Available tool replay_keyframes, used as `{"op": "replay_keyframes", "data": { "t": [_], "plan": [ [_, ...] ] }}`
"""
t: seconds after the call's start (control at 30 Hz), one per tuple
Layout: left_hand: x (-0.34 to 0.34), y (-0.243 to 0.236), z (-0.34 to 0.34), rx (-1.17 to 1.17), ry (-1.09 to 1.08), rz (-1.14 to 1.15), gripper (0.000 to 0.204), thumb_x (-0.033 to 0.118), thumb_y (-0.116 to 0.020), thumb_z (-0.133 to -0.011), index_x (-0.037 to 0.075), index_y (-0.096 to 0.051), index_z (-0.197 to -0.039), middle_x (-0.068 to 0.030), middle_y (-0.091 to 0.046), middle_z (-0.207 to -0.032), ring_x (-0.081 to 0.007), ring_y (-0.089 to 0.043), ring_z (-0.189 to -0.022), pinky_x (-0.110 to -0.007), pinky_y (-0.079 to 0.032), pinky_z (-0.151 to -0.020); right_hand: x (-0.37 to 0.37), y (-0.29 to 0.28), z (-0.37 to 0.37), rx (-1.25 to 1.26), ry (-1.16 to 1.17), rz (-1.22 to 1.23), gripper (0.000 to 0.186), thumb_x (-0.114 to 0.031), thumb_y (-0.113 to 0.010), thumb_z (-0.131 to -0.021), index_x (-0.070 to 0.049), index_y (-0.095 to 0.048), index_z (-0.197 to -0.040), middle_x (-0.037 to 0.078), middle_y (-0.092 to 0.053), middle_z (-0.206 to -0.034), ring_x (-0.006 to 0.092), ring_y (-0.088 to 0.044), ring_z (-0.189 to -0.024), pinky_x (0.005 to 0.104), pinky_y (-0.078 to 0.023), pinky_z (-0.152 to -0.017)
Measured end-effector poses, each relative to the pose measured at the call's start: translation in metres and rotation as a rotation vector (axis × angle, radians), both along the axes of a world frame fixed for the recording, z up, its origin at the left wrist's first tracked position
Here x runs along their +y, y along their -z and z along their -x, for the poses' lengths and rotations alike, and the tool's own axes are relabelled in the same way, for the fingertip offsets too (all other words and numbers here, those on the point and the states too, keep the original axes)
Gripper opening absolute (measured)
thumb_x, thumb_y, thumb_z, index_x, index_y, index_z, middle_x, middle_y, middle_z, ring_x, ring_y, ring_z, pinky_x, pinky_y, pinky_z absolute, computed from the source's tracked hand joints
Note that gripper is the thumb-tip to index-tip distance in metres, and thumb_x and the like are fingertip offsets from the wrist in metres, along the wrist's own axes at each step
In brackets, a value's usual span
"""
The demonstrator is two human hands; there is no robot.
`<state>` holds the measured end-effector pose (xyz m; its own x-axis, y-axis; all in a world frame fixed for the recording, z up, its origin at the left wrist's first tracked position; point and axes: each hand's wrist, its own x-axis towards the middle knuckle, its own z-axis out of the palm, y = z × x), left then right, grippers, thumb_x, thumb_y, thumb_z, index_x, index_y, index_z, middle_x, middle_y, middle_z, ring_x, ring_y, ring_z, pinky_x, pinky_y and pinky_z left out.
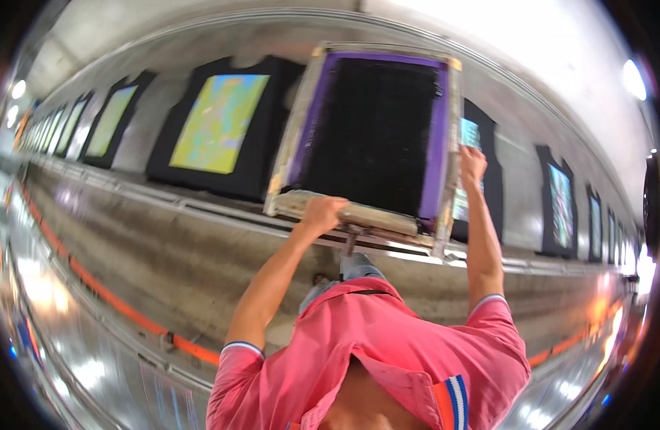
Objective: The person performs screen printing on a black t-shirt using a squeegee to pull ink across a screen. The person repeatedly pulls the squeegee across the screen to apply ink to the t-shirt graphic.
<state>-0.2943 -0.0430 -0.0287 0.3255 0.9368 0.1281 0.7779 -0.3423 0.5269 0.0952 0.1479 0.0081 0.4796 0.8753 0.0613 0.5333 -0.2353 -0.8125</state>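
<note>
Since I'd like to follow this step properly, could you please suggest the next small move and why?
I would probably nudge the framed screen into better alignment: the right hand grips its right side, the left hand grips the bar at its near end, and a black shirt, only partly covered, shows past its right side.

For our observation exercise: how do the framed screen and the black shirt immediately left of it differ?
The framed screen is black in the middle with purple edging; the shirt is printed mainly yellow-green. The left hand and right hand are at the screen, neither at the shirt. Both show much black.
</note>
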Motion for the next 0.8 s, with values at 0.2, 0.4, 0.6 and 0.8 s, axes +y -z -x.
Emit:
{"op": "replay_keyframes", "data": {
  "t": [0.2, 0.4, 0.6, 0.8],
  "plan": [
    [0.014, 0.028, -0.007, 0.073, -0.077, 0.045, 0.043, 0.005, -0.063, -0.071, 0.013, -0.073, -0.112, -0.0068, -0.071, -0.115, -0.03, -0.067, -0.105, -0.043, -0.053, -0.089, 0.042, 0.102, -0.011, 0.1, -0.146, -0.133, 0.027, -0.023, -0.069, -0.084, -0.002, -0.074, -0.1, 0.011, -0.073, -0.088, 0.0199, -0.066, -0.078, 0.0336, -0.051, -0.071],
    [0.01, 0.047, 0.004, 0.252, -0.098, 0.18, 0.056, -0.01, -0.056, -0.064, 0.007, -0.071, -0.116, -0.0114, -0.068, -0.122, -0.0303, -0.064, -0.115, -0.04, -0.051, -0.097, 0.023, 0.168, 0.054, 0.21, -0.212, 0.064, 0.03, -0.022, -0.057, -0.09, -0.003, -0.071, -0.107, 0.02, -0.072, -0.099, 0.0356, -0.07, -0.091, 0.0431, -0.053, -0.086],
    [-0.002, 0.109, 0.005, 0.199, -0.123, 0.32, 0.056, -0.014, -0.05, -0.065, 0.004, -0.072, -0.113, -0.0146, -0.069, -0.119, -0.0301, -0.064, -0.114, -0.039, -0.049, -0.099, -0.011, 0.195, 0.037, 0.199, -0.104, 0.143, 0.032, -0.025, -0.055, -0.091, -0.001, -0.07, -0.106, 0.022, -0.072, -0.09, 0.0369, -0.07, -0.086, 0.0443, -0.054, -0.082],
    [0.002, 0.1, 0.08, 0.212, -0.061, 0.317, 0.052, -0.011, -0.051, -0.066, 0.003, -0.073, -0.111, -0.0156, -0.069, -0.117, -0.0311, -0.065, -0.112, -0.04, -0.049, -0.098, -0.022, 0.186, 0.109, 0.177, -0.068, 0.053, 0.03, -0.024, -0.056, -0.09, -0.001, -0.071, -0.102, 0.022, -0.071, -0.086, 0.0404, -0.068, -0.085, 0.047, -0.054, -0.081]
  ]
}}
